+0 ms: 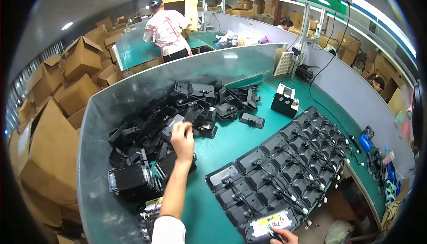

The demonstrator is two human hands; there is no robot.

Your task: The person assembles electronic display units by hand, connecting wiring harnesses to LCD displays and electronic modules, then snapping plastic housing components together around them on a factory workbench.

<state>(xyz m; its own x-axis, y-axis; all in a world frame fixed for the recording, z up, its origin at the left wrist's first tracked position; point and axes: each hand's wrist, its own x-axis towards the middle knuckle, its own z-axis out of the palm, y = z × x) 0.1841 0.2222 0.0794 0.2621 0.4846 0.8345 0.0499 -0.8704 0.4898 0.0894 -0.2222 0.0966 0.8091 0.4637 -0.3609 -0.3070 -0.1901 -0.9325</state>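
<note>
My left hand (183, 138) reaches forward into a heap of black plastic parts (155, 133) on the green bench and closes on one grey-black piece (171, 122) at the top of the heap. My right hand (284, 236) shows only at the lower edge, fingers resting on a black unit with a yellow and white label (267, 222), holding its thin coloured wires. Rows of black units with white-tipped cables (289, 164) lie side by side between the hands and to the right.
A grey curved wall (95, 155) bounds the bench (209, 208) at left and back. A black and white box-shaped device (284, 101) stands at the back. Small tools and blue items (371, 148) lie right. Cardboard boxes (66, 88) are stacked left. A person in pink (167, 33) works behind.
</note>
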